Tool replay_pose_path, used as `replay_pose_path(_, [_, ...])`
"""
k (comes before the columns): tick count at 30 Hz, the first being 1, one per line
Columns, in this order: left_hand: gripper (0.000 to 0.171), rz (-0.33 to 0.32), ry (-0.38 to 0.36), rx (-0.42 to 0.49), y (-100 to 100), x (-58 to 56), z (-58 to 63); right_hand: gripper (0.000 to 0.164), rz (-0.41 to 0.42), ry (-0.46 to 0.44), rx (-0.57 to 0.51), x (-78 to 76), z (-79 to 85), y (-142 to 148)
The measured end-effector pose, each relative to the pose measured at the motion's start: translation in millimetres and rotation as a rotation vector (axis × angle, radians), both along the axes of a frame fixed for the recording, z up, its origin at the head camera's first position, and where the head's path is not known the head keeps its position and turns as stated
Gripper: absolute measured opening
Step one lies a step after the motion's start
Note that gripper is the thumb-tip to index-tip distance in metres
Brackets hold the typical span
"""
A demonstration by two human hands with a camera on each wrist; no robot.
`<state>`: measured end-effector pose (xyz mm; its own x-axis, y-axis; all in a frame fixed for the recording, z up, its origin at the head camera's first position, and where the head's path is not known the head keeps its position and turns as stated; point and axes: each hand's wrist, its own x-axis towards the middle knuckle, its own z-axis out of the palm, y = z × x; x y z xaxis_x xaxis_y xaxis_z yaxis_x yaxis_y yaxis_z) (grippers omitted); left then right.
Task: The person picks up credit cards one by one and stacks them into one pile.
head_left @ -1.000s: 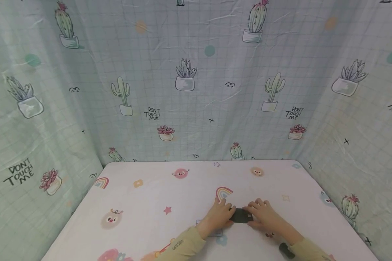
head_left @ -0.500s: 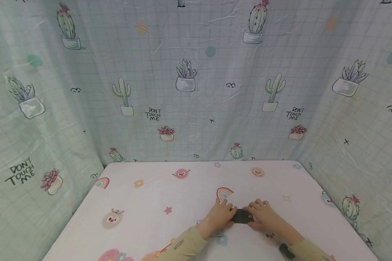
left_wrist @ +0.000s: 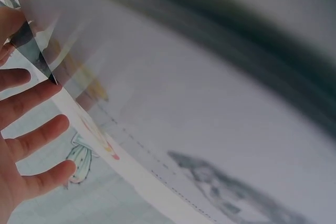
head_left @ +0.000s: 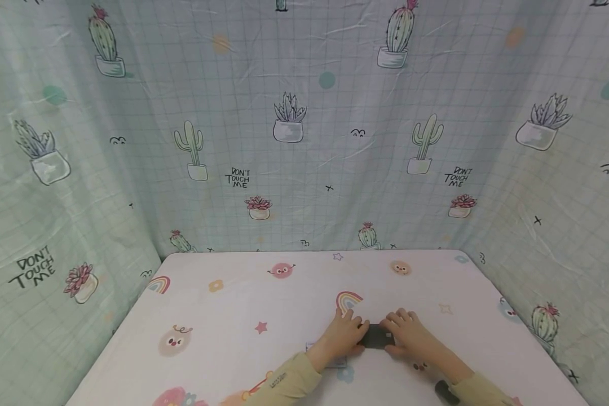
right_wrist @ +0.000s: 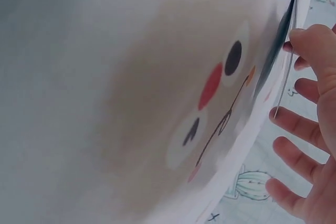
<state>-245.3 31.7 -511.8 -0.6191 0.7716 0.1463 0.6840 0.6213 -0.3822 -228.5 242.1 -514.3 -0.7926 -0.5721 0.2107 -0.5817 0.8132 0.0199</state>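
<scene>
A thin black card (head_left: 378, 336) with a small pale square near its right end spans the space between my two hands, just above or on the tabletop; I cannot tell which. My left hand (head_left: 341, 334) pinches its left end between thumb and fingers. At the right end, the thumb and fingers of my right hand (head_left: 410, 335) pinch it too. In the left wrist view, a dark corner of the card shows beside the spread fingers (left_wrist: 37, 142). From the right wrist view it appears nearly edge-on, with the other fingers (right_wrist: 299, 124) apart from one another.
A flat thin-outlined rectangle (head_left: 337, 362) lies partly beneath my left forearm. Beside my right sleeve is a dark, rounded object (head_left: 445, 392). The pink-white tabletop (head_left: 223, 316) bears printed faces, stars and rainbows. Cactus-printed curtains (head_left: 304, 169) stand behind it and at both sides.
Both hands keep their pinch on the black card. The card tilts very slightly, and the right fingers shift a little; nothing else visibly moves.
</scene>
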Motion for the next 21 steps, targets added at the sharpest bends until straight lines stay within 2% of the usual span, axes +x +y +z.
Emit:
replay_pose_path(8, [0.055, 0.005, -0.025, 0.014, 0.6, 0.8, 0.8, 0.041, -0.018, -0.003, 0.001, 1.7, 2.0, 0.2])
replay_pose_path(21, [0.054, -0.001, 0.03, 0.002, -0.6, 4.1, 7.5, 0.04, -0.022, 0.005, -0.037, 2.5, 2.0, 0.6])
